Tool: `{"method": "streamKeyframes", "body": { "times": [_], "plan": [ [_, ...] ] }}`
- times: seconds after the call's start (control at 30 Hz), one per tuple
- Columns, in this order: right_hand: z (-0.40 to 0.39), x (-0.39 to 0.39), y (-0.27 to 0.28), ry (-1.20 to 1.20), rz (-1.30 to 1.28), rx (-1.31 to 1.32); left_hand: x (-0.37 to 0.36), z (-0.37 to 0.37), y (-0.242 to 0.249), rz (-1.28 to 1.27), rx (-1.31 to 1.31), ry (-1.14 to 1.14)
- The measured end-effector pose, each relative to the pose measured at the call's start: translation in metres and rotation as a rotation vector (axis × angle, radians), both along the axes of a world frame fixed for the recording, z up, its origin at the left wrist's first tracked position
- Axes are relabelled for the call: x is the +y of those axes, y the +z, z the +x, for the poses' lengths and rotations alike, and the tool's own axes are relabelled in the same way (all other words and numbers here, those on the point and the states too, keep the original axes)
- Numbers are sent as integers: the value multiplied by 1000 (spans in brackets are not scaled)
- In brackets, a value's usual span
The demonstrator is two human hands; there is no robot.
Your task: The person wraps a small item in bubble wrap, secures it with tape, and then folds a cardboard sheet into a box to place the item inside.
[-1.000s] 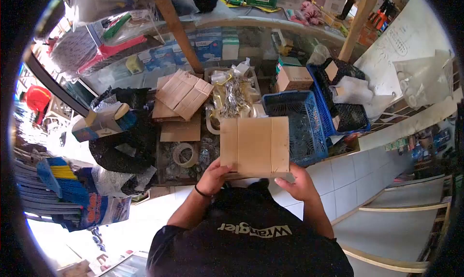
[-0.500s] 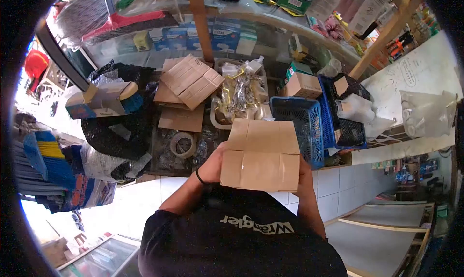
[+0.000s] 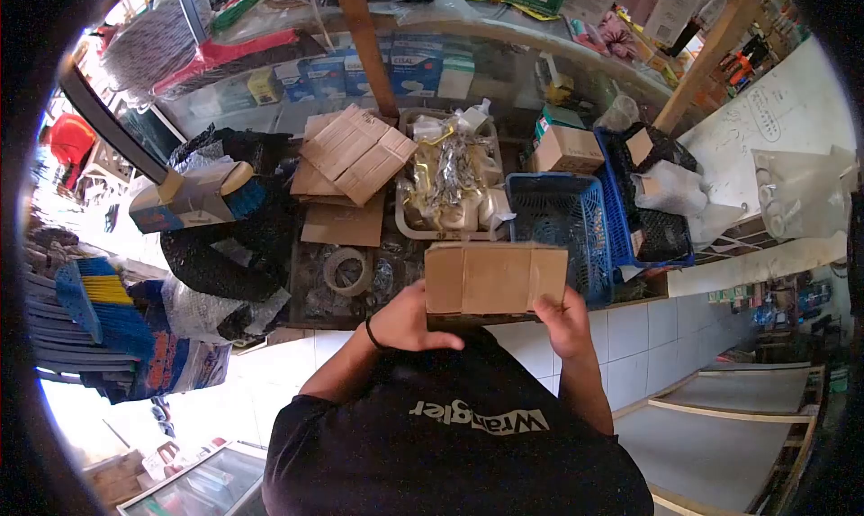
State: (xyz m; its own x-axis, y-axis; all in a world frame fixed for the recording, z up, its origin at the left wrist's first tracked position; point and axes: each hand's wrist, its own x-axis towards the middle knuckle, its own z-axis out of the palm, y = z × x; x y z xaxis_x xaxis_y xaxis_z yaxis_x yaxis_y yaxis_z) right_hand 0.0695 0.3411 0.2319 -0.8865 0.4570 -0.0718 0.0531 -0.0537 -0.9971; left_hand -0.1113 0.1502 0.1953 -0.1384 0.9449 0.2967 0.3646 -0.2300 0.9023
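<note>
A brown cardboard box (image 3: 497, 280) is held in front of my chest, its long side facing me. My right hand (image 3: 565, 323) grips its right end, with the thumb on the near face. At the left end, my left hand (image 3: 409, 323) supports the box, its thumb out below the near edge and its other fingers partly hidden. Beyond the box stands a white tray (image 3: 402, 212) of clear plastic packets with gold and silver pieces. Flat cardboard pieces (image 3: 355, 156) lie left of the tray, above a tape roll (image 3: 347, 271).
A blue basket (image 3: 558, 188) stands right of the tray, near a small carton (image 3: 569, 149) and a darker blue crate (image 3: 621, 219). Black plastic wrap (image 3: 234, 255) and a blue brush package (image 3: 193, 201) lie at left. A wooden post (image 3: 364, 44) rises behind.
The box has tilted and now shows a narrower face. My right thumb has come onto its near face, and my left thumb now extends below it. The view has shifted slightly.
</note>
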Motion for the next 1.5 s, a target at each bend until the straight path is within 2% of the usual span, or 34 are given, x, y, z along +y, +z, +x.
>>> {"method": "streamKeyframes", "body": {
  "times": [0.1,0.13,0.23,0.27,0.37,0.4,0.5,0.6,0.7,0.8,0.9,1.0,1.1,1.2,1.23,1.3,1.33,1.43,1.47,1.5],
  "plan": [
    [0,-2,0,11,115,40,0,16,-12,38,-644,-87],
    [-1,-3,-1,-1,147,65,2,26,-11,-63,-763,41],
    [-5,-15,3,-162,380,99,7,32,-19,-78,-704,33],
    [0,-14,-3,-179,449,19,7,33,-22,-104,-717,11],
    [4,-22,2,-184,840,-57,6,38,-32,-134,-760,-32],
    [4,-26,1,-225,728,-50,5,40,-34,-112,-775,-33],
    [6,-26,-10,-217,930,-84,1,43,-33,-72,-793,2],
    [5,-34,-16,-250,577,-72,-7,39,-31,-98,-800,26],
    [4,-36,-20,-290,475,-8,-11,38,-29,-123,-771,39],
    [2,-35,-23,-334,630,-1,-11,38,-27,-158,-696,30],
    [5,-33,-28,-347,577,0,-8,44,-27,-153,-757,92],
    [7,-43,-29,-357,276,54,-4,47,-24,-132,-877,135],
    [9,-50,-20,-329,319,120,-4,47,-25,-110,-919,142],
    [16,-45,-28,-268,644,149,-4,44,-23,-137,-1007,142],
    [15,-47,-30,-294,535,267,-4,44,-22,-156,-1049,140],
    [11,-50,-30,-349,316,504,-1,46,-20,-176,-1169,334],
    [14,-47,-27,-351,324,498,1,47,-20,-190,-1223,426],
    [20,-34,-26,-399,291,378,0,46,-33,-112,-1209,489],
    [21,-28,-29,-458,172,329,-2,47,-32,-106,-1178,491],
    [26,-14,-47,-558,192,241,-3,46,-35,-105,-1146,519]
  ]
}}
